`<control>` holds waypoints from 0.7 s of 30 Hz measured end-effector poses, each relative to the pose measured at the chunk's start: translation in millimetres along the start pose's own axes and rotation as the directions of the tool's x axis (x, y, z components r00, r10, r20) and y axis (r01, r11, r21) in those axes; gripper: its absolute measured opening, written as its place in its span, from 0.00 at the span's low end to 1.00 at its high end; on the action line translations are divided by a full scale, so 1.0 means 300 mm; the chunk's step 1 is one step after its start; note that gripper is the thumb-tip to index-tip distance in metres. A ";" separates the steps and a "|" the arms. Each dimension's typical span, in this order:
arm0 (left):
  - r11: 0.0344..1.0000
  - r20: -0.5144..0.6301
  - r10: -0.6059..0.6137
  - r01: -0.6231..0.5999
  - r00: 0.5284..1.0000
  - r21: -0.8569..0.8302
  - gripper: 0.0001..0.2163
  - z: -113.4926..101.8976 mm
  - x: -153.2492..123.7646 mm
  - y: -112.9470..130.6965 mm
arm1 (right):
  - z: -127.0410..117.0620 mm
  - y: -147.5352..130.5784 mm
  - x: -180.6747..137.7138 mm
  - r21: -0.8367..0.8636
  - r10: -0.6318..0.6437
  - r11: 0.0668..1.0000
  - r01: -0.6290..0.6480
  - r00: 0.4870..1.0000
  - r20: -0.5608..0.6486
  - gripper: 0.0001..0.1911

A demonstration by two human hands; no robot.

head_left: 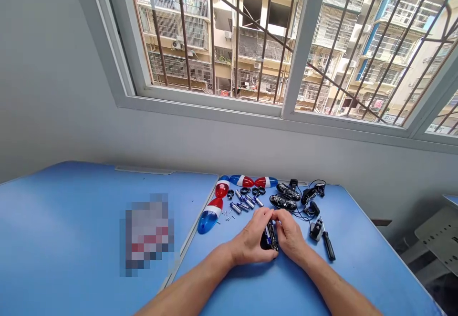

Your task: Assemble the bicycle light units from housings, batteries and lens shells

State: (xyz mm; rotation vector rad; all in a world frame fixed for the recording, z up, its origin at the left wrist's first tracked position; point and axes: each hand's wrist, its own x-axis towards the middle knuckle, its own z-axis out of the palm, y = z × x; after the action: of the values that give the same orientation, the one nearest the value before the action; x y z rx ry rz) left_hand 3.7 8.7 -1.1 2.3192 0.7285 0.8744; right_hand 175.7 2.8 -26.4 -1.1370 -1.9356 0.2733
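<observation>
Wrapped around a black oblong light base (269, 236) is my left hand (252, 239), thumb along its near end. The base stands on edge just over the table, with blue-and-silver batteries showing inside it. My right hand (289, 234) has its fingers closed at the base's far right end, and they hide what they pinch. Loose batteries (249, 201) lie scattered beyond my hands. Similar black bases (282, 202) with cables are just past my right hand. A black-handled screwdriver (328, 245) and a black bracket (316, 230) lie to its right.
Red, white and blue lens covers (210, 215) line the left and far side of the work area. Small screws (229, 215) lie near them, and black clamp rings (255, 191) sit beyond the batteries. A pixelated patch (148, 235) covers something on the left blue table (71, 230).
</observation>
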 end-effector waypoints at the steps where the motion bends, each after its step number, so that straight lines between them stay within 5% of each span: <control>1: 1.000 0.000 0.000 0.000 1.000 0.003 0.33 -0.001 0.000 0.001 | 0.001 -0.002 0.000 0.002 0.002 1.000 -0.002 1.000 0.001 0.14; 6: 0.999 0.017 0.000 -0.001 1.000 0.041 0.37 -0.001 -0.006 -0.003 | -0.001 -0.010 0.001 0.010 -0.004 1.000 0.004 1.000 -0.002 0.14; 16: 0.939 0.102 -0.297 0.270 0.950 0.214 0.49 -0.045 -0.035 0.045 | -0.002 -0.042 0.018 0.032 -0.080 0.996 0.080 0.997 0.020 0.11; 21: 0.961 0.029 -0.254 0.249 0.967 0.121 0.41 -0.052 -0.039 0.054 | -0.001 -0.068 0.020 -0.036 -0.193 0.981 0.192 0.981 -0.025 0.11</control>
State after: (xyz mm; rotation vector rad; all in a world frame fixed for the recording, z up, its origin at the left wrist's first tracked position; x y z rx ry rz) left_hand -10.4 -5.5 14.5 2.2726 1.0529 0.6797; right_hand 162.1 -3.8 -11.6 -0.9605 -2.0143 0.1198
